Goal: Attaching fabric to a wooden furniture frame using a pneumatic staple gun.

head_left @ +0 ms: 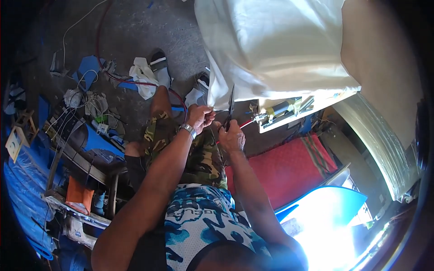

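My left hand, a watch on its wrist, pinches the lower corner of a large white fabric sheet that drapes over a board at the top right. Just right of it, my right hand grips black scissors, blades pointing upward against the fabric's lower edge; whether they cut into it I cannot tell. Beside my hands, several tools lie on the board edge under the fabric, with a red hose running to them.
Scraps, cables and a red hose lie on the concrete floor around my feet. Cluttered frames and blue plastic stand at left. At right are a red mat, a plastic-wrapped roll, a tan board and a glaring blue-edged panel.
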The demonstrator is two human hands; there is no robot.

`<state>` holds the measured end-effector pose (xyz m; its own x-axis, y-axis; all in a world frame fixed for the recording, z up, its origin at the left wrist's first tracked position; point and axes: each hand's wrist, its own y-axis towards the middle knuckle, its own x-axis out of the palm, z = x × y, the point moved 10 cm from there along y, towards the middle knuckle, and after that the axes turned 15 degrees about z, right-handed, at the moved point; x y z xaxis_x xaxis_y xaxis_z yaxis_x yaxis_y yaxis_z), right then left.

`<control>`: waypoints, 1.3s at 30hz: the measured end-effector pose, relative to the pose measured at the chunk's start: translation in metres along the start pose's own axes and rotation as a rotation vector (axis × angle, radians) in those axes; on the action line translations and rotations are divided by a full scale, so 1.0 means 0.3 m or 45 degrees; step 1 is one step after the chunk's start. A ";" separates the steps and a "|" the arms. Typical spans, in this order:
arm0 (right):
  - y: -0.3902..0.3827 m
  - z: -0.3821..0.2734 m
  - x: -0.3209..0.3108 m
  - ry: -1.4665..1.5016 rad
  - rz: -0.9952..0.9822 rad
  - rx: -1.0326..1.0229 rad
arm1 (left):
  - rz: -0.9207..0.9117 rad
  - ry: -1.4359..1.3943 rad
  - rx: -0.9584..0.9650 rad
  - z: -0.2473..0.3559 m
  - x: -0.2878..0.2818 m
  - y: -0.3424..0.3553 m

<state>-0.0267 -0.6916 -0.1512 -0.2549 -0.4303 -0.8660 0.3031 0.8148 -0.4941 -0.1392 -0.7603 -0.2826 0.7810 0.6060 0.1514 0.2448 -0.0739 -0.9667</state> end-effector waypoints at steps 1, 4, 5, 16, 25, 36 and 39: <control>0.016 -0.018 -0.010 0.000 0.005 -0.003 | 0.014 0.016 0.016 0.003 -0.008 -0.006; 0.065 -0.056 -0.051 -0.030 0.168 -0.111 | 0.046 0.064 0.058 0.013 -0.042 0.010; 0.074 -0.070 -0.062 -0.029 0.167 -0.115 | 0.085 0.097 0.068 0.024 -0.061 0.008; 0.166 -0.252 -0.099 -0.062 0.033 -0.104 | 0.191 0.135 0.157 0.103 -0.248 0.066; 0.198 -0.354 -0.082 0.047 -0.057 -0.094 | 0.198 0.145 0.356 0.164 -0.419 0.116; 0.371 -0.585 -0.184 0.170 0.155 -0.147 | 0.483 0.387 0.562 0.296 -0.657 0.145; 0.408 -0.602 -0.220 0.053 0.217 -0.144 | 0.644 0.856 0.857 0.411 -0.630 0.057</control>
<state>-0.1387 -0.4932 -0.1407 -0.2473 -0.2679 -0.9312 0.2407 0.9139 -0.3268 -0.3535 -0.7784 -0.3532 0.9089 0.0525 -0.4138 -0.4011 0.3820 -0.8326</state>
